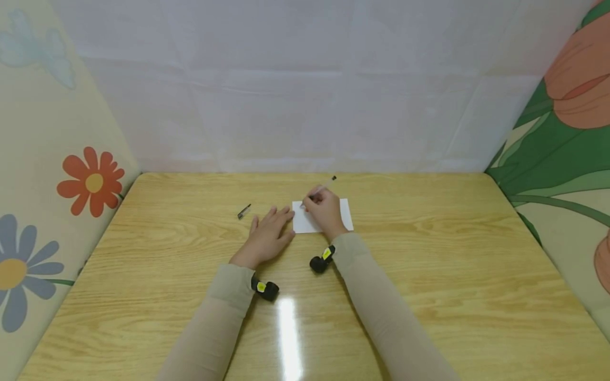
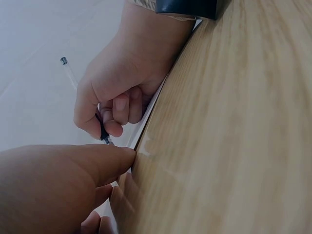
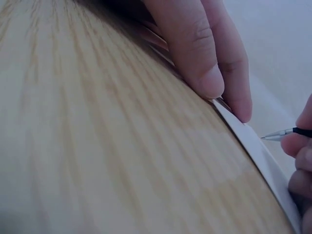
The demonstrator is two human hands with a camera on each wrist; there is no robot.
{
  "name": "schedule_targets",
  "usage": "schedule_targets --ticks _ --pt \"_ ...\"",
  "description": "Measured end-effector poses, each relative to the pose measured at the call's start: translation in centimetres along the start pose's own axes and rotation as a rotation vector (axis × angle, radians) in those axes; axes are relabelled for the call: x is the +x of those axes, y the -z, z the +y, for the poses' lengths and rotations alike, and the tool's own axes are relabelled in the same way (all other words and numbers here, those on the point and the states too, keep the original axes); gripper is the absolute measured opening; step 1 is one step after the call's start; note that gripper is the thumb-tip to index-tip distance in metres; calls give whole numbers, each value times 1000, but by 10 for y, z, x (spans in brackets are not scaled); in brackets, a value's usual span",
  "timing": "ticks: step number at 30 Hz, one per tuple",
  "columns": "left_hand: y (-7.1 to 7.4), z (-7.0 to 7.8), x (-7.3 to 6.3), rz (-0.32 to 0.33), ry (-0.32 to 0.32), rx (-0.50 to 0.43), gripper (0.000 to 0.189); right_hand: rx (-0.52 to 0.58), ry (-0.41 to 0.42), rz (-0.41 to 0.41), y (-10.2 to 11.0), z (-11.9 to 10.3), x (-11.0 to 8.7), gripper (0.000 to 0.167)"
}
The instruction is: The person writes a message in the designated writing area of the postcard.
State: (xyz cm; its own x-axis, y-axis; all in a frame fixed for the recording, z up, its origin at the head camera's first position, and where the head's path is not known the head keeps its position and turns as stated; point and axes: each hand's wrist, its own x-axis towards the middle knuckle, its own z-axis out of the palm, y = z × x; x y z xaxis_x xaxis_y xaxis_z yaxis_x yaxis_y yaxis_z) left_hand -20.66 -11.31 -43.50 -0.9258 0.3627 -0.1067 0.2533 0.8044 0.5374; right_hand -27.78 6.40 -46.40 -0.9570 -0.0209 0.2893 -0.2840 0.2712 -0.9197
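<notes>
A white sheet of paper [image 1: 310,224] lies on the wooden table. My right hand [image 1: 328,209] rests over it and pinches a pen [image 1: 326,184] with a clear barrel, a black grip and a dark end. In the right wrist view the pen's silver tip [image 3: 274,136] points down close over the paper [image 3: 258,156]. At the paper's left edge, my left hand [image 1: 269,235] lies flat with fingers spread. Its thumb [image 2: 117,161] and fingertips touch the paper's left side. Beyond the left fingertips, a pen cap [image 1: 244,211] with a dark clip lies on the table.
The wooden table [image 1: 452,275] stretches to both sides and toward me. A white cloth backdrop [image 1: 286,106] rises at its far edge. Flower-patterned panels [image 1: 28,174] stand at the left and right. Each wrist wears a small black camera [image 1: 320,263].
</notes>
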Motion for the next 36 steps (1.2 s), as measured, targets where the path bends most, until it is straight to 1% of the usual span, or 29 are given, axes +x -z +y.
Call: schedule_targets --ticks 6,11,24,36 --pt "1 2 -1 -3 3 -5 58 -24 12 -13 0 1 0 6" --pt "1 2 -2 1 0 -12 58 -38 5 -22 0 0 0 6" --pt "0 1 -1 12 -5 -10 57 -24 -8 -24 -1 0 0 7" --pt "0 1 0 15 -9 -8 57 -34 2 -25 -1 -1 0 6"
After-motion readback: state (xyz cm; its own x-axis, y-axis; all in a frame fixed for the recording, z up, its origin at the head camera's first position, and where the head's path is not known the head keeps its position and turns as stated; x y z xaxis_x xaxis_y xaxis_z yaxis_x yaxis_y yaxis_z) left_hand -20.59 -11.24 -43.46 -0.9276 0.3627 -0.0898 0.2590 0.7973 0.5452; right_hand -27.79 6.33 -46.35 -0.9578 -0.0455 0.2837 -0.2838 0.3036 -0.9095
